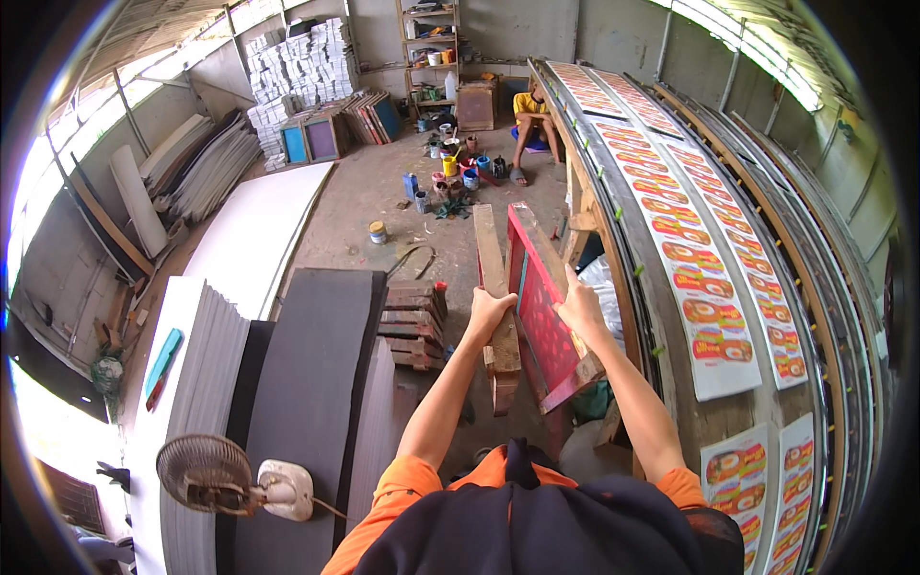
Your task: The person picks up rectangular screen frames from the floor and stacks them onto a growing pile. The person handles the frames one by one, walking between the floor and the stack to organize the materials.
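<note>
In front of me, two wooden screen-printing frames stand tilted on edge, side by side with a narrow gap. My left hand [491,312] is closed round the bare wooden edge of the left screen-printing frame [490,251], which I see nearly edge-on. The right screen-printing frame [539,309] has red mesh and red-stained wood. Its upper wooden bar is gripped by my right hand [581,309], with the thumb pointing forward along it. The mesh of the left frame is mostly hidden.
Printed sheets [704,316] lie along a long table at right. Left stand stacked boards [206,355], a dark panel [311,355] and a fan [206,474]. Stacked wooden frames [412,326] sit beside my left arm. Paint cans [449,166] cover the floor ahead, near a seated person [533,120].
</note>
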